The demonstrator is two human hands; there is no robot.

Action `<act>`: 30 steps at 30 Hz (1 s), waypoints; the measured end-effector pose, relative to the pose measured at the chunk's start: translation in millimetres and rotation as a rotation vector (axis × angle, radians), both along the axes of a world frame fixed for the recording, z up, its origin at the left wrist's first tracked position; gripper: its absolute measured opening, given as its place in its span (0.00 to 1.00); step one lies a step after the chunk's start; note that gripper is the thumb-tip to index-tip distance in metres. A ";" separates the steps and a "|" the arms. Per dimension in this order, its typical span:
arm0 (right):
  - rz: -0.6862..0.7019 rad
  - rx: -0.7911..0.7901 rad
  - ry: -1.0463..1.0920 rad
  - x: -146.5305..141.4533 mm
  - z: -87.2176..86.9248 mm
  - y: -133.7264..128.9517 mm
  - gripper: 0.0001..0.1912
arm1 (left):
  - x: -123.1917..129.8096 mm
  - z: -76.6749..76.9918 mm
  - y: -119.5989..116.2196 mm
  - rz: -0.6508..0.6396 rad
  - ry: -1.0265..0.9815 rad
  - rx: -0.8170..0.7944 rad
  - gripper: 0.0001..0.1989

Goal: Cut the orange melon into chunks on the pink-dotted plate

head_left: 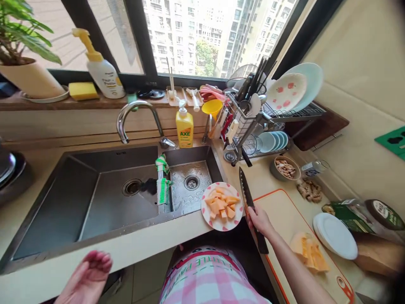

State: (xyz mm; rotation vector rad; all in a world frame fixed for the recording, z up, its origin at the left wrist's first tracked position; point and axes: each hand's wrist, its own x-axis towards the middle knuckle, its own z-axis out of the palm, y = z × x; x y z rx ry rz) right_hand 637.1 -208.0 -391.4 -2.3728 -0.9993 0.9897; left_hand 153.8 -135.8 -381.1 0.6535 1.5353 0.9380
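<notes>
My left hand (90,274) is at the lower left, over the counter's front edge, palm up with loosely curled fingers and nothing in it. A long dark knife (245,188) is in my right hand (258,221), its tip pointing away from me. Just left of that hand, a plate (206,213) with pink spots bears cut orange melon pieces (221,204) at the sink's front corner. To the right, a cutting board (278,207) with an orange rim carries larger melon chunks (311,253).
A two-basin sink (110,211) with a faucet (139,103) fills the left and middle. A yellow soap bottle (184,131) is behind it. A dish rack (253,126), a bowl of brown pieces (284,168), ginger (309,191) and white plates (335,236) are on the right.
</notes>
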 end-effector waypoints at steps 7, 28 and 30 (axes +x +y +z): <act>-0.013 -0.182 0.364 -17.1 33.6 -74.7 0.08 | 127.8 -16.4 16.0 -0.466 -0.115 -0.141 0.23; 0.021 -0.343 0.415 -12.0 56.8 -77.5 0.06 | 247.4 -78.3 -3.0 -0.660 -0.172 -0.319 0.18; 0.043 -0.367 0.381 -10.3 60.6 -75.5 0.06 | 249.9 -76.8 -8.8 -0.658 -0.188 -0.359 0.16</act>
